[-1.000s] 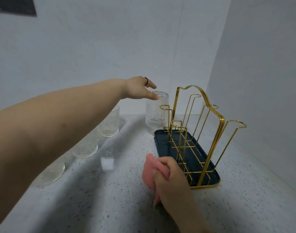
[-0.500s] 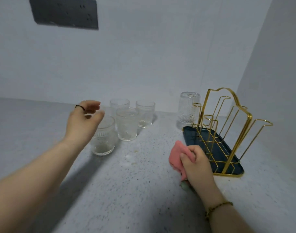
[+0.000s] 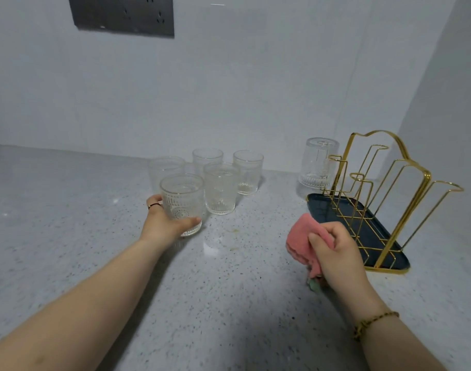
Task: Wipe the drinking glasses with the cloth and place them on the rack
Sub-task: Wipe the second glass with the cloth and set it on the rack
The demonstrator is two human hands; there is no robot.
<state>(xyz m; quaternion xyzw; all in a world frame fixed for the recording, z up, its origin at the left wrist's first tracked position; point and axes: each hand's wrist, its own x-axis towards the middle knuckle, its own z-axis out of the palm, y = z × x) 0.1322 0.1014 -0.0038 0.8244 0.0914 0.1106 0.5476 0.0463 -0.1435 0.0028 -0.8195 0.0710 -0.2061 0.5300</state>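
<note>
The left hand (image 3: 166,220) grips a clear drinking glass with a pressed pattern (image 3: 182,202). The thumb lies across the lower front of this glass and the other fingers curl round its far side. A dark ring (image 3: 154,206) is on one of these fingers. The base of the glass is at the level of the speckled grey countertop (image 3: 229,303); I cannot tell if it touches the surface or is just above it.

Four more clear patterned glasses stand upright close behind it, in a tight group: one at the back left (image 3: 166,170), one at the back middle (image 3: 207,158), one at the right (image 3: 248,171), and one in front of these (image 3: 221,187), just beside the held glass.

The right hand (image 3: 336,250) is closed round a bunched pink cloth (image 3: 301,236), which comes out on the left side of the fist. A small greenish piece (image 3: 313,283) hangs below the cloth; what it is, I cannot tell. A beaded bracelet (image 3: 373,321) is on this wrist.

Just to the right of this hand stands the gold wire rack (image 3: 389,183) on its dark blue tray (image 3: 317,204). One clear glass (image 3: 318,164) sits upside-down at the far left corner of the rack. The other pegs carry nothing.

A dark socket panel (image 3: 121,16) is on the wall above.
</note>
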